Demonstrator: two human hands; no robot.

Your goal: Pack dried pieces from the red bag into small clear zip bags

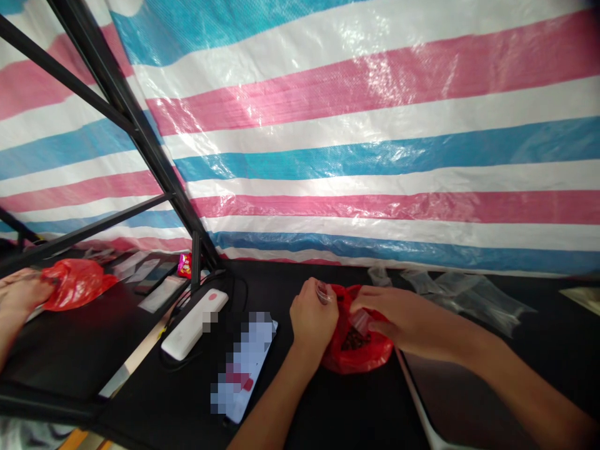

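Note:
A red plastic bag (359, 364) stands open on the black table, with small dark brown pieces (355, 339) inside it. My left hand (313, 317) is closed at the bag's left rim, and a bit of clear plastic (323, 292) shows by its thumb. From the right, my right hand (398, 320) reaches over the bag's mouth. Its thumb and fingers pinch a small clear plastic bag (360, 322) just above the brown pieces. What is inside that small bag is too blurred to tell.
Clear plastic bags (464, 294) lie behind my right arm, above a dark flat laptop-like device (469, 400). Left of me are a phone (253, 369), a white power strip (194, 325) and a black metal frame (154, 165). Beyond it, another person's hand (23, 290) holds a red bag (77, 284).

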